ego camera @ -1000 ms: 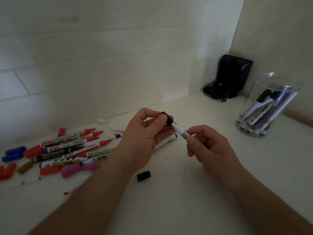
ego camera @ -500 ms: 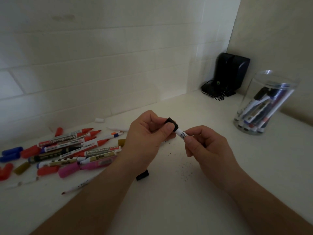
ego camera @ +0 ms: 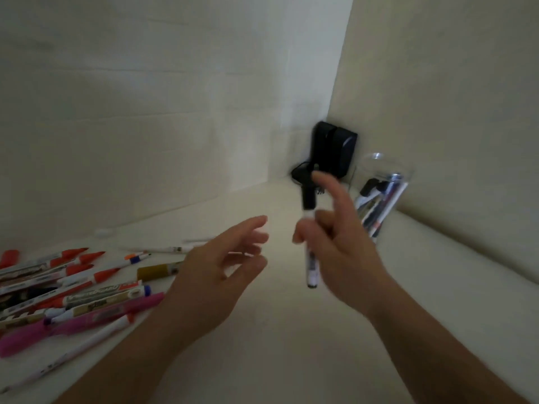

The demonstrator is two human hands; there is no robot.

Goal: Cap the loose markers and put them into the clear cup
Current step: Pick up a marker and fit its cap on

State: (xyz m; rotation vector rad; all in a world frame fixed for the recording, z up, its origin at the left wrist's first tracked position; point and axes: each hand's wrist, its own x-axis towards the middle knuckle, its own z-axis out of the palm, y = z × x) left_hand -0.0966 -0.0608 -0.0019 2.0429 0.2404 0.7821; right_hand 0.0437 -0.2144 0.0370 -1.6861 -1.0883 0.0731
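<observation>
One capped marker (ego camera: 309, 243), upright in the right hand's (ego camera: 338, 258) grip, sits just left of the clear cup (ego camera: 382, 196); the left hand (ego camera: 221, 272) hangs loose, empty.

Loose markers (ego camera: 73, 290) lie left; the cup (ego camera: 382, 196) stands right, before the speakers (ego camera: 332, 150).

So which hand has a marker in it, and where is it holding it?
The right hand holds the capped black marker around the middle of its white barrel, cap pointing up. The left hand is open and holds nothing.
</observation>
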